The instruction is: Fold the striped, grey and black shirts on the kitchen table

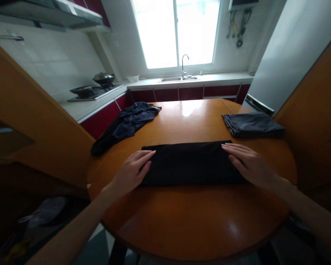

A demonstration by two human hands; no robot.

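A black garment (pixel 191 163), folded into a long flat rectangle, lies across the wooden table (pixel 193 217) in front of me. What kind of garment it is I cannot tell. My left hand (pixel 136 167) rests on its left end, fingers stretched out and pointing inward. On the opposite end, my right hand (pixel 245 162) lies with its fingers extended over the cloth near the far right corner. Neither hand grips the fabric.
Dark crumpled clothes (pixel 132 121) lie at the table's left edge. A folded dark grey cloth (pixel 253 124) sits at the right. Beyond stand a counter with a sink (pixel 179 78), a stove with pans (pixel 103 78) and a tall grey fridge (pixel 289 48).
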